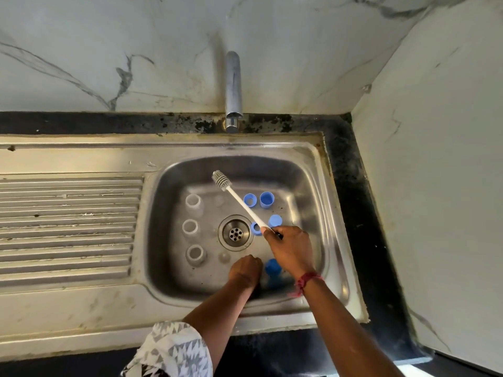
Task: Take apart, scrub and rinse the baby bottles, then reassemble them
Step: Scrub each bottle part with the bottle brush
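Three clear bottles (pixel 193 202) stand upright in a row along the left side of the sink (pixel 272 148), mouths open. Five blue caps and rings (pixel 266 199) sit right of the drain (pixel 235 233). One is just beside the left hand (pixel 245 269), which is curled near the front edge; I cannot tell whether it holds anything. The right hand (pixel 291 248) grips the end of one white brush (pixel 242 203), bristles toward the back edge.

Right hand (pixel 290 247) gripping brush (pixel 239 201) — fingers curled, left hand (pixel 245 269) lower, curled, knuckles up
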`<action>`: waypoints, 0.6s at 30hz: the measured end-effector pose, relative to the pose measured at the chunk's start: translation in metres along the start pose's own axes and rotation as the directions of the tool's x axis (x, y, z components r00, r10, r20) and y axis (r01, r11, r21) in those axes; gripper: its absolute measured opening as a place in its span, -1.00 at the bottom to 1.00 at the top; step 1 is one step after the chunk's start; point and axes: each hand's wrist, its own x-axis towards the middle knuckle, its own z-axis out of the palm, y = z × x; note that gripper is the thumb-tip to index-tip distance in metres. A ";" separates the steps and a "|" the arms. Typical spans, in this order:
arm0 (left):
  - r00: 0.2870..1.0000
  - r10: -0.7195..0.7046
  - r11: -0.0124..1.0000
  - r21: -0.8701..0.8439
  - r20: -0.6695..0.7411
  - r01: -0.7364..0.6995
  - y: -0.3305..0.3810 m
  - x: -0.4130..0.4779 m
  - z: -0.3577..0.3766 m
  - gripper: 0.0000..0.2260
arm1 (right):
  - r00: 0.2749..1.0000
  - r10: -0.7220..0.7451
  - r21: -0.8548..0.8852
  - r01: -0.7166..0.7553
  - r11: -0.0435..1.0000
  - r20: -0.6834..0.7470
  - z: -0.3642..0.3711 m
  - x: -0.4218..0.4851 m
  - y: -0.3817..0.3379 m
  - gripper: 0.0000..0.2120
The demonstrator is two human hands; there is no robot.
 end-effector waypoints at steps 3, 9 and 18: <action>1.000 -0.014 1.000 -0.005 -0.011 0.014 0.001 -0.003 -0.003 -0.70 | 1.000 -0.005 0.037 0.005 0.999 -0.013 0.001 -0.004 0.004 -0.55; 0.983 -0.164 0.937 -0.324 -0.084 0.129 -0.007 -0.017 -0.027 -0.78 | 1.000 -0.010 0.080 0.011 0.997 -0.021 -0.002 -0.009 0.004 -0.57; 0.945 -0.300 -0.332 -0.943 0.128 0.022 -0.029 -0.060 -0.050 -0.68 | 0.994 -0.036 0.137 0.050 0.989 -0.101 -0.016 -0.037 0.004 -0.59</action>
